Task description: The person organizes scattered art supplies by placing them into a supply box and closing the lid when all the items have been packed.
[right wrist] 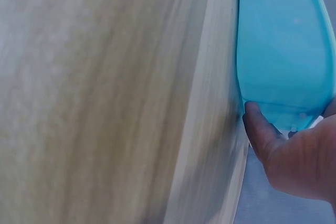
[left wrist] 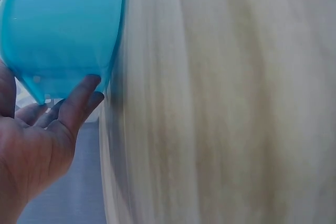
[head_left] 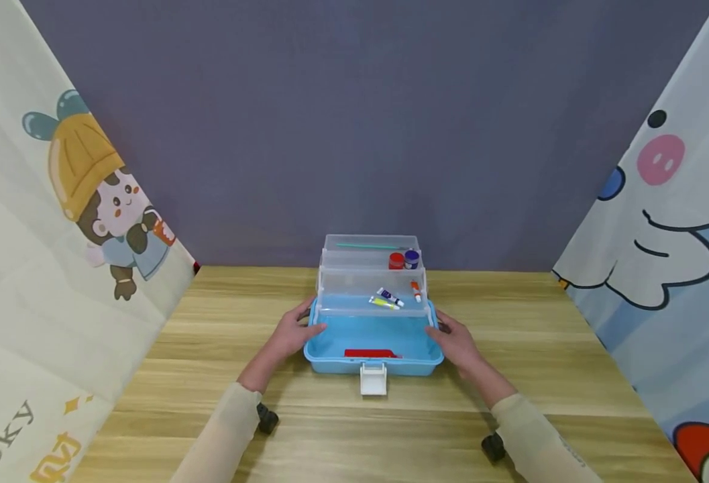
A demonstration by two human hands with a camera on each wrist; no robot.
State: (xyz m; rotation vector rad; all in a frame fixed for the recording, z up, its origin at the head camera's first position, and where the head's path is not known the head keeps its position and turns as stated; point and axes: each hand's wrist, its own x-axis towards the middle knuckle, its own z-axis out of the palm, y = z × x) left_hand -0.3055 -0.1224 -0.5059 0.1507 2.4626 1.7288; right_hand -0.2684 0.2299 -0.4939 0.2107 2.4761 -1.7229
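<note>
A light blue storage box [head_left: 336, 366] stands unfolded on the table, with its white latch [head_left: 373, 380] hanging down in front. My left hand [head_left: 290, 334] grips its left side, thumb over the rim and fingers on the outer wall. On the opposite side my right hand [head_left: 458, 343] holds the box the same way. Both wrist views show fingertips against the blue end walls [left wrist: 63, 24] [right wrist: 283, 35]. Inside the base lies a long red object [head_left: 369, 353]. Purple [head_left: 390, 296], yellow [head_left: 386, 303] and orange [head_left: 416, 290] paint tubes lie in the clear lower tray [head_left: 345, 285].
Higher in the clear trays sit a red jar [head_left: 396, 261], a purple jar [head_left: 411, 260] and a thin green stick [head_left: 366, 246]. The wooden table [head_left: 209, 349] ends at a dark backdrop [head_left: 366, 121]. Printed curtains [head_left: 16, 221] flank both sides.
</note>
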